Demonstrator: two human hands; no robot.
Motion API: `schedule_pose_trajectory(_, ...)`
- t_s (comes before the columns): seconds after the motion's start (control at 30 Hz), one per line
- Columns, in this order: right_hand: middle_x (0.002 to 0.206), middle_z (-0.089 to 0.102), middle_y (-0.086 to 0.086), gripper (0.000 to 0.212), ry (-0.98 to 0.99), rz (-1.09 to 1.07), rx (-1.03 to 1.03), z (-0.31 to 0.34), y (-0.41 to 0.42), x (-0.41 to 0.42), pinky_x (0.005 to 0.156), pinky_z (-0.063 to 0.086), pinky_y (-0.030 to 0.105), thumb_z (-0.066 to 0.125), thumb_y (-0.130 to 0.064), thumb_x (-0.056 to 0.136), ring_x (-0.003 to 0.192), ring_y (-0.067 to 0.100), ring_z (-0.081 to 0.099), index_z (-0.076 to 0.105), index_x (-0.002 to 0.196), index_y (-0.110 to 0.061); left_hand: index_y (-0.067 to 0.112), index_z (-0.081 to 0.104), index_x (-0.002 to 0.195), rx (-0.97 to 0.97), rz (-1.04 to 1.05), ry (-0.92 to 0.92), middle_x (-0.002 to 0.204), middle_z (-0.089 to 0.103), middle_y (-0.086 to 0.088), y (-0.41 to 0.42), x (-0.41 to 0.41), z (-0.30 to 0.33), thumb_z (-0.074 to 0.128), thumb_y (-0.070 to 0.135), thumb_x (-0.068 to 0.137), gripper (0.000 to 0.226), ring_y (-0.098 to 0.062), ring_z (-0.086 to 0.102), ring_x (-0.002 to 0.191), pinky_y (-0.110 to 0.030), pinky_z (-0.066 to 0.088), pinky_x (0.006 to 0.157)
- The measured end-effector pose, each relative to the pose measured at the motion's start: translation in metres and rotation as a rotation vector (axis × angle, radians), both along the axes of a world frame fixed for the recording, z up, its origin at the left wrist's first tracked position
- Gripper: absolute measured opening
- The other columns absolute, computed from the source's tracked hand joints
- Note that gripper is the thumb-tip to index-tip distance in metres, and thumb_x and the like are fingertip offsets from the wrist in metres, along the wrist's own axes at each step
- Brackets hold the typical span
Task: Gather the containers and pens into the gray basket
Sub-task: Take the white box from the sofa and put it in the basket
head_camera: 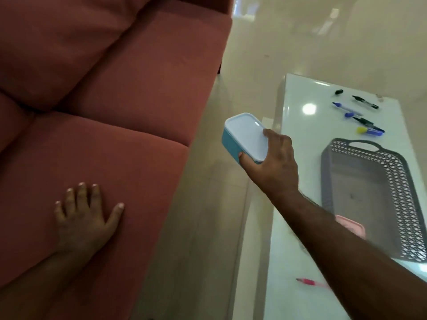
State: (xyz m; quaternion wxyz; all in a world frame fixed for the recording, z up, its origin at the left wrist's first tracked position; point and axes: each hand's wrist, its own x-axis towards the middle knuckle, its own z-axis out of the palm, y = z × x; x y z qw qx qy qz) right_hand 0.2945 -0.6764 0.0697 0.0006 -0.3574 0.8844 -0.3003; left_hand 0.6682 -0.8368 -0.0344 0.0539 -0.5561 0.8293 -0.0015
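Note:
My right hand [273, 162] grips a blue container with a white lid [245, 136] by its near end, holding it in the air over the gap between sofa and table. The gray basket [406, 181] stands on the white table [293, 227], to the right of that hand. A pink container [352, 225] lies inside the basket's near corner, partly hidden by my forearm. Several pens and markers [359, 113] lie on the table beyond the basket. A pink pen [310, 282] lies near the table's front. My left hand [85, 215] rests flat on the sofa seat.
A red sofa [115, 100] fills the left side. Glossy beige floor [208, 204] runs between sofa and table. A loose black pen cap [338, 91] lies at the table's far end.

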Motion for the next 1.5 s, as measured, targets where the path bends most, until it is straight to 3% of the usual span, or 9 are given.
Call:
schedule_pose_trajectory(0.17, 0.129, 0.045, 0.004, 0.077, -0.029, -0.064, 0.024, 0.003, 0.061, -0.041, 0.086, 0.048, 0.038, 0.071, -0.047, 0.07, 0.117, 0.024, 0.047, 0.042, 0.136, -0.019, 0.01, 0.054, 0.137, -0.062, -0.325, 0.264, 0.148, 0.047, -0.017, 0.045, -0.111, 0.032, 0.036, 0.061, 0.091, 0.071, -0.037, 0.038, 0.139, -0.051, 0.027, 0.113)
schedule_pose_trajectory(0.27, 0.129, 0.044, 0.004, 0.078, -0.037, -0.118, 0.031, 0.006, 0.093, -0.059, 0.091, 0.047, 0.038, 0.076, -0.045, 0.071, 0.119, 0.025, 0.049, 0.043, 0.136, -0.018, 0.01, 0.062, 0.128, -0.069, -0.5, 0.411, 0.138, 0.058, -0.015, 0.082, -0.187, 0.048, 0.047, 0.055, 0.091, 0.06, -0.036, 0.051, 0.128, -0.046, 0.038, 0.103)
schedule_pose_trajectory(0.57, 0.136, 0.041, 0.006, 0.09, -0.122, -0.27, 0.118, -0.003, 0.193, -0.123, 0.094, 0.047, 0.041, 0.071, -0.071, 0.068, 0.123, 0.027, 0.049, 0.038, 0.139, -0.025, 0.017, 0.061, 0.127, 0.196, -0.692, 0.585, 0.127, 0.064, -0.004, 0.192, -0.347, 0.097, 0.044, 0.052, 0.093, 0.052, -0.026, 0.059, 0.114, -0.038, 0.045, 0.095)
schedule_pose_trajectory(0.67, 0.139, 0.039, 0.006, 0.089, -0.143, -0.29, 0.16, -0.011, 0.224, -0.143, 0.095, 0.046, 0.041, 0.064, -0.075, 0.073, 0.125, 0.028, 0.049, 0.037, 0.141, -0.025, 0.019, 0.054, 0.134, 0.292, -0.711, 0.526, 0.131, 0.062, -0.003, 0.222, -0.383, 0.099, 0.039, 0.057, 0.092, 0.059, -0.026, 0.057, 0.118, -0.04, 0.041, 0.099)
schedule_pose_trajectory(0.83, 0.142, 0.036, 0.011, 0.098, -0.256, -0.295, 0.25, -0.031, 0.264, -0.175, 0.097, 0.043, 0.039, 0.078, -0.057, 0.07, 0.128, 0.031, 0.045, 0.031, 0.146, -0.017, 0.019, 0.041, 0.144, 0.402, -0.791, 0.407, 0.147, 0.047, -0.003, 0.26, -0.423, 0.086, 0.044, 0.052, 0.097, 0.058, -0.026, 0.044, 0.132, -0.039, 0.035, 0.108)
schedule_pose_trajectory(0.93, 0.143, 0.035, 0.015, 0.108, -0.349, -0.407, 0.276, -0.04, 0.268, -0.186, 0.098, 0.042, 0.04, 0.081, -0.059, 0.064, 0.128, 0.035, 0.045, 0.029, 0.146, -0.011, 0.019, 0.037, 0.146, 0.437, -0.809, 0.326, 0.155, 0.038, -0.004, 0.28, -0.44, 0.073, 0.045, 0.054, 0.095, 0.063, -0.024, 0.035, 0.141, -0.04, 0.031, 0.114)
schedule_pose_trajectory(1.1, 0.143, 0.036, 0.015, 0.117, -0.458, -0.485, 0.239, -0.046, 0.246, -0.195, 0.091, 0.046, 0.038, 0.08, -0.069, 0.06, 0.124, 0.033, 0.05, 0.03, 0.145, -0.007, 0.024, 0.021, 0.153, 0.475, -0.72, 0.139, 0.165, 0.008, -0.007, 0.298, -0.454, 0.052, 0.043, 0.072, 0.084, 0.087, -0.031, 0.004, 0.152, -0.053, 0.018, 0.119)
schedule_pose_trajectory(1.2, 0.141, 0.036, 0.014, 0.115, -0.474, -0.485, 0.267, -0.056, 0.23, -0.2, 0.088, 0.047, 0.037, 0.079, -0.072, 0.059, 0.121, 0.032, 0.053, 0.032, 0.141, -0.006, 0.025, 0.027, 0.151, 0.433, -0.78, 0.025, 0.166, -0.007, -0.007, 0.299, -0.449, 0.039, 0.042, 0.08, 0.079, 0.092, -0.031, -0.008, 0.152, -0.054, 0.013, 0.12)
schedule_pose_trajectory(1.5, 0.136, 0.042, 0.014, 0.117, -0.467, -0.458, 0.309, -0.081, 0.219, -0.19, 0.095, 0.049, 0.043, 0.073, -0.079, 0.056, 0.122, 0.033, 0.051, 0.03, 0.137, -0.006, 0.034, 0.017, 0.156, 0.404, -0.826, 0.032, 0.164, -0.021, -0.004, 0.307, -0.438, 0.019, 0.034, 0.1, 0.059, 0.12, -0.031, -0.014, 0.151, -0.056, 0.008, 0.121)
